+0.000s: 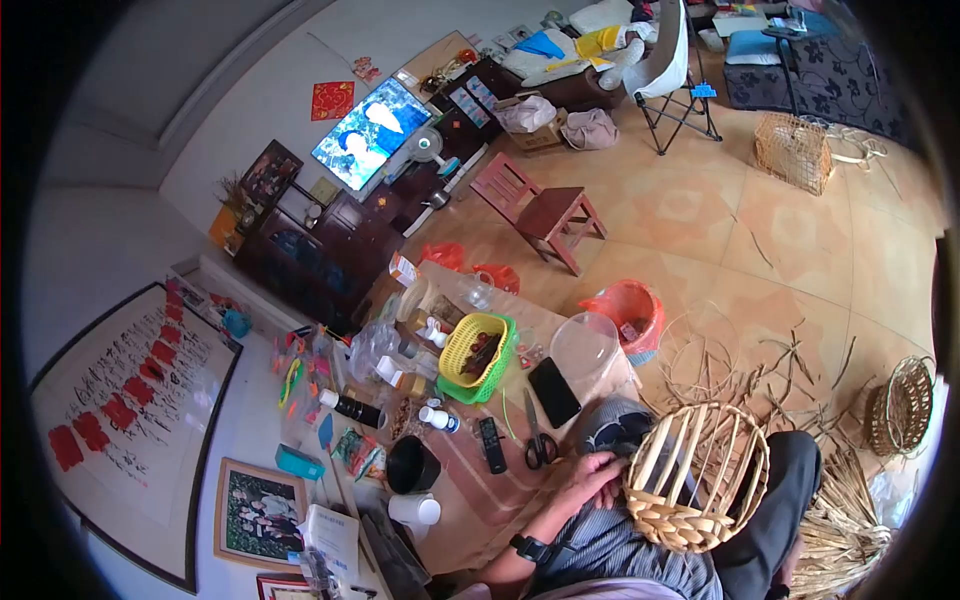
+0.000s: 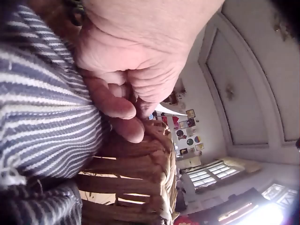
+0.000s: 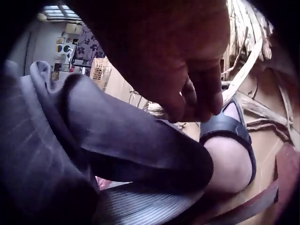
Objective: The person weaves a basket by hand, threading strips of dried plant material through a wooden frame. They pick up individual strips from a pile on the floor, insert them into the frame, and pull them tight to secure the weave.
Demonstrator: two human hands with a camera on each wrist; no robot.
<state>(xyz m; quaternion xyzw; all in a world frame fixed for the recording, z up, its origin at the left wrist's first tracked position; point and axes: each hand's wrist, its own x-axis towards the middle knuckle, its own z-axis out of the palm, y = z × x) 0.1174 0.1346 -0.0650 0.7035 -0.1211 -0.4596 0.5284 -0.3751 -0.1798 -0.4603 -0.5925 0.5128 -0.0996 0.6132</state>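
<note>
A half-open basket [image 1: 690, 525] of pale flat slats, with a thick woven band along its near side, rests across the person's lap. My left hand [image 1: 597, 480] grips its left edge; in the left wrist view the curled fingers [image 2: 126, 117] lie right at the braided rim [image 2: 161, 154]. Down at the right side, my right hand [image 3: 187, 70] has its thumb and fingers brought together. A pale flat strip [image 3: 246, 65] runs into these fingertips from the pile, passing over a sandal [image 3: 225, 126]. Most of the right hand is hidden in the head view.
Left of the lap, a table [image 1: 500, 500] bears scissors [image 1: 540, 440], a phone [image 1: 553, 392], a yellow basket [image 1: 475, 350] and bottles. Loose strips [image 1: 780, 370] litter the floor, with a bundle of dry strips [image 1: 840, 530] at right. A red-lined bin [image 1: 630, 315] stands beyond the table.
</note>
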